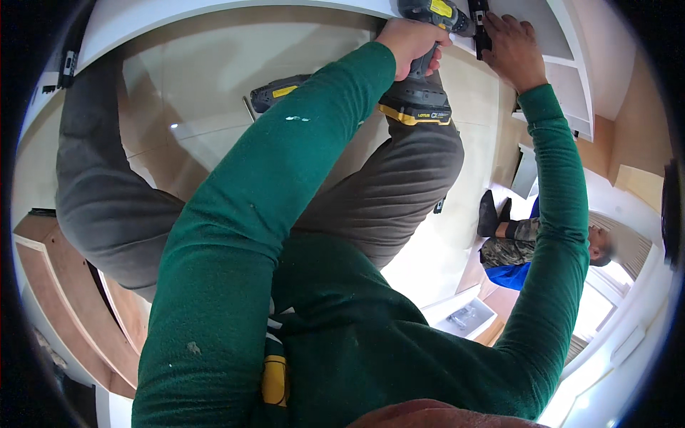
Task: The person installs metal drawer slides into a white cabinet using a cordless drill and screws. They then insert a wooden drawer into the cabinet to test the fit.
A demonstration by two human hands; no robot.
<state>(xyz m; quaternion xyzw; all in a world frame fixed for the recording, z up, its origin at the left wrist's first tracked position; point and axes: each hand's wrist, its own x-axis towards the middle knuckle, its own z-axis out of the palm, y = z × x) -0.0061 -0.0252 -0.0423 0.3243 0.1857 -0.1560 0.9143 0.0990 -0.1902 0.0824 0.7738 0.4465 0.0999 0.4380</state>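
My left hand is closed around the grip of a black-and-yellow cordless drill, near the top of the view. The drill's chuck points right, toward a dark drawer slide on a white cabinet panel. With fingers bent over that slide, my right hand holds it against the panel. The bit tip and the slide's covered part are too hard to make out.
Between my legs a second black-and-yellow power tool lies on the tiled floor. Another slide sits at the far left. Wooden cabinet parts stand lower left. A person and a white drawer are at right.
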